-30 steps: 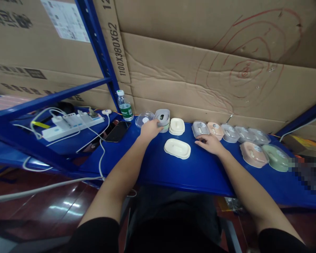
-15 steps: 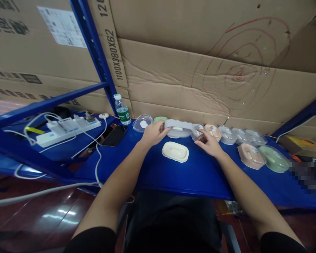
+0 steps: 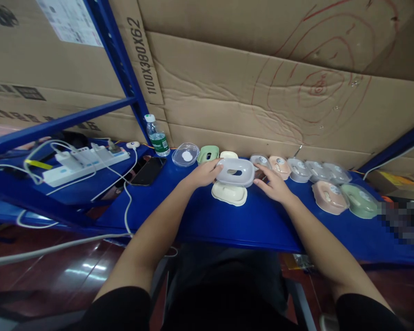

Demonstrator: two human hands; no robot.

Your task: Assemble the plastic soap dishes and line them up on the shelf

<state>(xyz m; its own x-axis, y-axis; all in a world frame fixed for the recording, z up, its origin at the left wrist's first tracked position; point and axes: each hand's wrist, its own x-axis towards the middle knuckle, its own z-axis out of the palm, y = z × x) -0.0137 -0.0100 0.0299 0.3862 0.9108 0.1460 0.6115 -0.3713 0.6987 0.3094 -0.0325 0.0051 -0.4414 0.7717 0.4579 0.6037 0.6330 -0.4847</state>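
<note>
My left hand (image 3: 207,174) grips the left end of a pale grey, rounded plastic piece (image 3: 224,177) that has an oval slot in its middle. At its other end my right hand (image 3: 272,182) closes thumb and fingers on the rim. The grey piece is held up and tilted, its face towards me. Just below it, on the blue table (image 3: 207,225), lies a cream oval dish (image 3: 229,195), its far edge hidden by the grey piece. Behind stand a green slotted piece (image 3: 207,155) and another cream piece (image 3: 228,155), both partly covered.
A clear lid (image 3: 185,155), a water bottle (image 3: 158,140) and a phone (image 3: 148,171) lie to the left. Several lidded boxes, among them a pink one (image 3: 329,197) and a green one (image 3: 359,201), line the right. A power strip (image 3: 86,165) with cables sits far left.
The grey piece has come down and tilted, so its slotted face now shows above the cream dish. Both hands moved with it, and the right hand has closed on its right end.
</note>
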